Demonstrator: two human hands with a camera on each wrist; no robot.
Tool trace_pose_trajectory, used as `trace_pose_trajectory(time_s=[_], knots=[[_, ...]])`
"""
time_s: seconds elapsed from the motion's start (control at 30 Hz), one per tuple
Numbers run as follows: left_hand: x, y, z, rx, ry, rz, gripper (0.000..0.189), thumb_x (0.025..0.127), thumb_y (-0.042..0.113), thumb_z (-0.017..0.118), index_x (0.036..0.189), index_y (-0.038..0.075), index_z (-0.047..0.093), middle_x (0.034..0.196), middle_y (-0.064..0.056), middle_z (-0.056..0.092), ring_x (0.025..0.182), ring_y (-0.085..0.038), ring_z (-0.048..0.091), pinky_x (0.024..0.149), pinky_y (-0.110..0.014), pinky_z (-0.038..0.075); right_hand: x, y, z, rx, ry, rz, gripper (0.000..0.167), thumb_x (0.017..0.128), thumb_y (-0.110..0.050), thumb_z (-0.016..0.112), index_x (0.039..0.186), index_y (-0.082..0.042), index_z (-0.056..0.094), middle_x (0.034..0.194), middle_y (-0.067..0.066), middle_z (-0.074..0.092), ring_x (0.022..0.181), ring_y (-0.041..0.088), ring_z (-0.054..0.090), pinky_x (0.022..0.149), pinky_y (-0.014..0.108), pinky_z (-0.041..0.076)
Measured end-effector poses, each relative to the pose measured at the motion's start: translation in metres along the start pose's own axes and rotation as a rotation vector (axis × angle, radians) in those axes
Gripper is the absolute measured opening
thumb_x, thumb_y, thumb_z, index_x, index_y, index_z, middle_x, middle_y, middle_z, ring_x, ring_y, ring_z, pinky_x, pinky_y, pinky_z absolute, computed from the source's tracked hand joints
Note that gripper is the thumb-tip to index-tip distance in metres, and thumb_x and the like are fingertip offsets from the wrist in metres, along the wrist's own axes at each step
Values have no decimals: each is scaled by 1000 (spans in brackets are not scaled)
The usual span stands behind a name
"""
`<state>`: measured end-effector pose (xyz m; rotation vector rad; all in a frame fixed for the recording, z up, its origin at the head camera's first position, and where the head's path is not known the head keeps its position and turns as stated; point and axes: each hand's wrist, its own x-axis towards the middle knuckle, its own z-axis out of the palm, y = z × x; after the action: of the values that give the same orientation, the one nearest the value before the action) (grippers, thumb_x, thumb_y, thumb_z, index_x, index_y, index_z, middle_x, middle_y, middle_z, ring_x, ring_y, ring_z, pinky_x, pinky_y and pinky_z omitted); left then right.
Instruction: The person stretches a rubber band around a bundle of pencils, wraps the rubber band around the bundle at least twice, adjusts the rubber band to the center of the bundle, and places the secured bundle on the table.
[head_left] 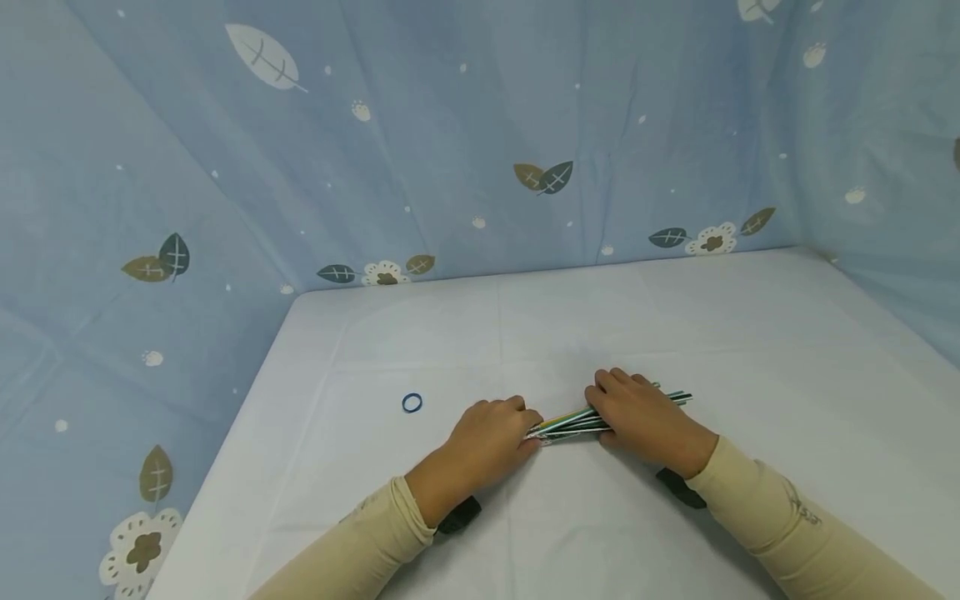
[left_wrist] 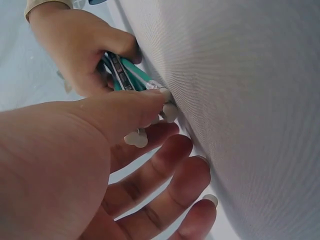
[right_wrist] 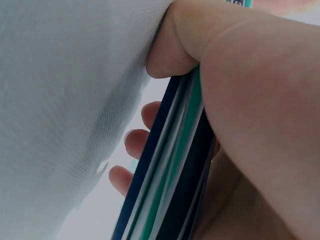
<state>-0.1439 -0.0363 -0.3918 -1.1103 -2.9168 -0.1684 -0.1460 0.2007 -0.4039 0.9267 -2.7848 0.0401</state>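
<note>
A bundle of long, thin sticks point(head_left: 576, 423) in green, dark blue, white and yellow lies low over the white table, between both hands. My right hand point(head_left: 648, 417) grips it toward its right end, whose tips stick out past the fingers. In the right wrist view, the sticks point(right_wrist: 167, 170) run between thumb and curled fingers. My left hand point(head_left: 487, 442) pinches the left end with thumb and forefinger; its other fingers are spread loosely. Small pale heart-shaped ends point(left_wrist: 136, 139) poke out there in the left wrist view. Exactly what the sticks are, I cannot tell.
A small blue ring-shaped band point(head_left: 412, 402) lies on the white-covered table point(head_left: 420, 333), to the left of the hands. Blue leaf-patterned cloth point(head_left: 450, 125) hangs behind the table and at its sides. Dark wrist gear point(head_left: 459, 517) shows under the left wrist.
</note>
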Motion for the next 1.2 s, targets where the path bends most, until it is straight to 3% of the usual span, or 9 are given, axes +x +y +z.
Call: trace_pose_trajectory(time_s=[0.33,0.57,0.9,1.03,1.2], knots=[[-1,0,1,9,45,29,20,92,29,73,108,17,74,87,6,67,69,-5,58,60,-24,45,-2,1,2,-53,38,-20,39,72,-17,90,96,-9,61,82,0,52,73,16,53,66,35,49],[0,0,1,36,107,55,19,93,31,71,105,16,74,84,6,68,67,-5,59,59,-24,47,-2,-1,-1,-139,116,-56,24,84,-6,78,98,-7,58,83,4,56,70,18,56,62,35,49],[-2,-1,-1,-21,167,49,26,94,32,68,114,16,68,90,5,71,69,-5,60,60,-26,50,-2,-4,-4,-178,163,-78,32,83,-2,77,99,-8,49,75,3,57,63,18,55,58,33,46],[-2,-3,-1,-50,189,41,31,94,37,67,117,17,64,87,7,69,65,-3,54,58,-24,46,0,-6,-5,-184,169,-68,32,84,-3,77,98,-7,48,74,4,59,62,19,57,57,33,48],[0,-3,-3,-64,224,33,40,92,47,68,117,16,64,92,5,71,66,-3,56,58,-23,47,3,-11,-10,-204,163,-38,34,83,-1,78,98,-7,49,73,5,58,61,19,57,58,34,50]])
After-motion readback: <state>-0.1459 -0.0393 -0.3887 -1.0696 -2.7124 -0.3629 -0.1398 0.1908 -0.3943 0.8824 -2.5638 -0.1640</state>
